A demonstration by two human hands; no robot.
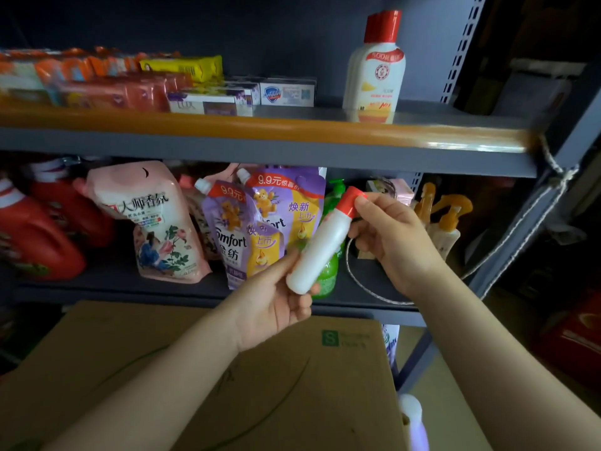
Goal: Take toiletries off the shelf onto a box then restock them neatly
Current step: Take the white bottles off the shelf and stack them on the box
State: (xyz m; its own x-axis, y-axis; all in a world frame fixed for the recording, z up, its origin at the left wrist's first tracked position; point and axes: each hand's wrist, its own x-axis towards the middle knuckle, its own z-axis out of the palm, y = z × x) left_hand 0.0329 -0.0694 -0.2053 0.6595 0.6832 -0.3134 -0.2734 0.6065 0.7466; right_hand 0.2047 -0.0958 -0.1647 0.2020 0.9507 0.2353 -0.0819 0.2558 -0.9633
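Note:
I hold a white bottle with a red cap (320,245) tilted in front of the lower shelf, above the cardboard box (227,379). My left hand (276,304) grips its bottom end. My right hand (390,236) pinches the red cap end. On the upper shelf (292,131) at the right stand matching white bottles with red caps (375,70), one behind another.
Soap boxes (286,91) and orange and yellow packs (97,79) lie on the upper shelf's left. The lower shelf holds red jugs (35,236), a pink pouch (156,222), purple Comfort pouches (260,222), a green bottle (328,275) and orange spray bottles (445,219). A rope (553,190) ties the right upright.

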